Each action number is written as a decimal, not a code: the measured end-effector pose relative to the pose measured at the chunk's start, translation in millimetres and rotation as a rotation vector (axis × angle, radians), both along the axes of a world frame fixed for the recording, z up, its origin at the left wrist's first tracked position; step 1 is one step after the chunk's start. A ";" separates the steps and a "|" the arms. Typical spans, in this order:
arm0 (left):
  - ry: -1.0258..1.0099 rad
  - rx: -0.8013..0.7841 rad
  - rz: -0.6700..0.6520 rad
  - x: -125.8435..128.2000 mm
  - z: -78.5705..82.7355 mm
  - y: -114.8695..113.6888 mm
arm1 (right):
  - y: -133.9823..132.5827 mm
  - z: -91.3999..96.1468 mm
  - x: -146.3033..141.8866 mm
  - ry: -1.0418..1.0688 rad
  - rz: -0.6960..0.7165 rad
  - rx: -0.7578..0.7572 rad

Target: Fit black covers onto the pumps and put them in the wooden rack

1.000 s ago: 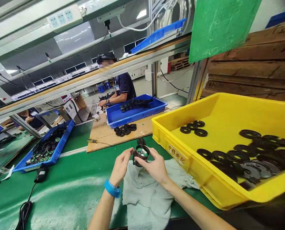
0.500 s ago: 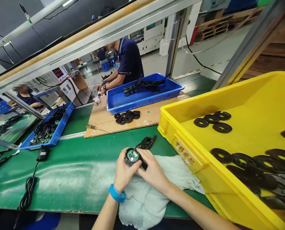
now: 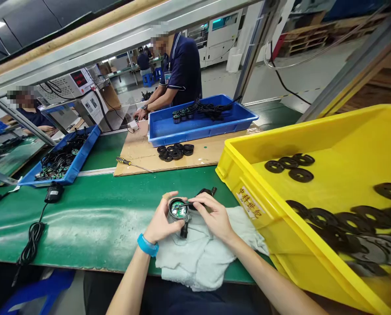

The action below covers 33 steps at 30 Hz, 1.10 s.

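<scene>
A round black housing [image 3: 171,205] with a green circuit board [image 3: 179,210] inside is held above the cloth by my left hand [image 3: 160,224], thumb and fingers closed around its side. My right hand [image 3: 215,217] pinches a black cable [image 3: 191,203] at the housing's right edge; the cable's near end reaches over the board. A short black stem [image 3: 184,231] points down from the housing toward me. Behind my right hand, part of a coiled cable [image 3: 211,191] shows on the green mat. The pale cloth [image 3: 195,267] lies crumpled beneath both hands.
At right stands a yellow bin [image 3: 248,153] with black rings. Beyond the mat, a blue tray [image 3: 162,131] of cabled parts, black rings [image 3: 175,152] and a screwdriver [image 3: 129,163] rest on cardboard. Another blue tray [image 3: 83,162] and a corded device [image 3: 54,192] sit left. Co-workers [image 3: 187,65] stand beyond.
My right hand has moved off the housing's side and now pinches the cable at its edge. The housing stays in my left hand, its stem now pointing toward me. The camera view has shifted slightly.
</scene>
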<state>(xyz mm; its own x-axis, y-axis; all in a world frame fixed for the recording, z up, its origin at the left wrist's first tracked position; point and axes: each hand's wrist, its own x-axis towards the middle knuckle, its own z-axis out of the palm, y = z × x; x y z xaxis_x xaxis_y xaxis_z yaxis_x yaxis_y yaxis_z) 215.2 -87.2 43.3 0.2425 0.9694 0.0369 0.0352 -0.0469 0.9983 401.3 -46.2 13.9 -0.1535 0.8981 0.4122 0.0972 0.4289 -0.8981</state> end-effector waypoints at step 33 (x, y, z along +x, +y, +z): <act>-0.047 0.100 -0.245 -28.4 -19.1 9.4 | -12.7 122.5 -2.5 -1.111 0.211 0.474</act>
<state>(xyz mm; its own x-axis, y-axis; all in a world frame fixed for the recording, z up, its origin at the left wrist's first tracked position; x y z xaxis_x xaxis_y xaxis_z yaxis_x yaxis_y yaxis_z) 186.7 -77.8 24.2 0.4651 0.8731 0.1463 -0.0351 -0.1469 0.9885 398.8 -58.9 136.4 -0.7544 0.6095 0.2437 0.5996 0.7910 -0.1220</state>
